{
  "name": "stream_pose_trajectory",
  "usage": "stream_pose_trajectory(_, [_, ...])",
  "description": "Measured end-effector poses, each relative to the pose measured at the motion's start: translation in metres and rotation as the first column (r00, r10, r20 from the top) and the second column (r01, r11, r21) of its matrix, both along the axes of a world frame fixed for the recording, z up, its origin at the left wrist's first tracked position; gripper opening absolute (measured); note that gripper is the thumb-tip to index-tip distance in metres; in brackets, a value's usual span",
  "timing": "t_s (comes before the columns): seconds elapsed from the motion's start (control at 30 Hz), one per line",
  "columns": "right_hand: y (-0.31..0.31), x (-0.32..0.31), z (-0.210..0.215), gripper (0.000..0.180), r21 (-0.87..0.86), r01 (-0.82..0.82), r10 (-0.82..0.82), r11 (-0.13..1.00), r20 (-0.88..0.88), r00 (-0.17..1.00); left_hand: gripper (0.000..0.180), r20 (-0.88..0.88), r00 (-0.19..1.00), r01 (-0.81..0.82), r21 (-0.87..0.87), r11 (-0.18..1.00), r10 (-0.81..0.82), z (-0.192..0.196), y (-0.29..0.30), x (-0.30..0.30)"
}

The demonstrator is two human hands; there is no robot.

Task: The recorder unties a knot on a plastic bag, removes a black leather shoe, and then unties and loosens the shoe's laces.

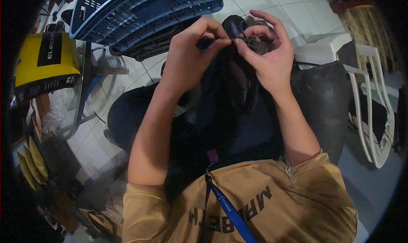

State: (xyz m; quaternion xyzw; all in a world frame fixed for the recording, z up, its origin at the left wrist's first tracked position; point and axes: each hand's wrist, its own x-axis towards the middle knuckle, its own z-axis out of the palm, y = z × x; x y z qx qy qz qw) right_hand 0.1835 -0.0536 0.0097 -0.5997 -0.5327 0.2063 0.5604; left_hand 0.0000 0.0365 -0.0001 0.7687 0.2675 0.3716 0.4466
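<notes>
We pinch the lace of a black shoe (238,68) between our left hand (189,56) and right hand (265,51), fingers curled close, both thumbs nearly meeting above the shoe's opening.

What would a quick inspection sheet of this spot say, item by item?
Surface: white tiled floor; no table seen.
Job's things: black shoe, held up, opening facing the camera.
Clutter: blue plastic crate, yellow-and-black package.
Grippers: left hand and right hand both pinch at the shoe's laces.
Cables: nothing seen; a blue lanyard hangs on the shirt.
Surroundings: white plastic chair, dark knees below.
</notes>
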Motion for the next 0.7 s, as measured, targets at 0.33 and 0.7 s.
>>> stream_pose_trajectory(0.33, [0.000,0.010,-0.005,0.064,-0.026,-0.072,0.062,0.997,-0.277,0.959,0.014,-0.008,0.998,0.069,-0.040,0.997,-0.070,-0.005,0.015,-0.016])
stream_pose_trajectory(0.7, [0.000,0.013,0.004,0.042,-0.099,-0.155,0.084,0.983,-0.505,0.859,0.032,0.096,0.986,0.128,0.085,0.988,-0.136,-0.006,0.004,0.010])
